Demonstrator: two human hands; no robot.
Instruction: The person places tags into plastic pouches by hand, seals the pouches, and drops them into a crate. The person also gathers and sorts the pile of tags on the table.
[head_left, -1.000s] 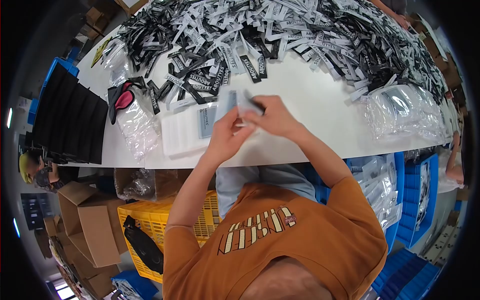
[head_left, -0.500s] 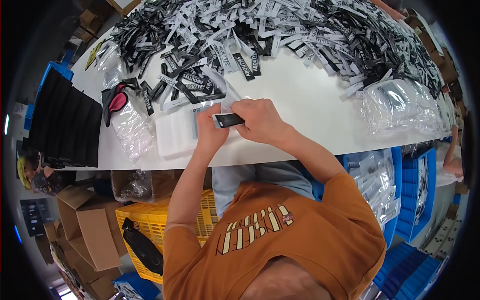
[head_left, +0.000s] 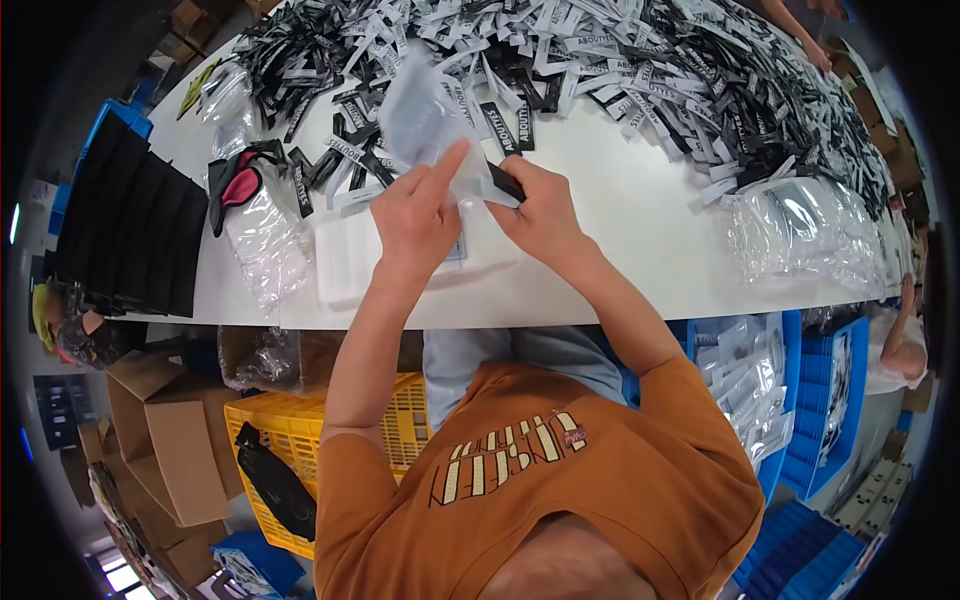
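A clear, frosted plastic bag (head_left: 425, 115), smeared by motion, stands up over the table. My left hand (head_left: 418, 222) grips its lower edge, index finger stretched along it and the other fingers curled. In my right hand (head_left: 542, 208) is a folded black-and-white printed strip (head_left: 505, 185), pinched at the bag's lower right side. I cannot tell whether the strip's end is inside the bag. Below my hands lies a stack of white plastic bags (head_left: 348, 255), with a grey-blue printed patch partly hidden by my left wrist.
A large heap of printed strips (head_left: 600, 60) spreads along the far side. At left are wrapped packs with a black-and-pink item (head_left: 240, 187) and black trays (head_left: 125, 230); clear bags (head_left: 800, 235) lie right. Blue bins (head_left: 825, 400) and a yellow crate (head_left: 275, 480) stand below the table.
The plastic bag has come up from the stack into my left hand. My right hand has moved slightly right and up with the strip, and my hands are farther apart.
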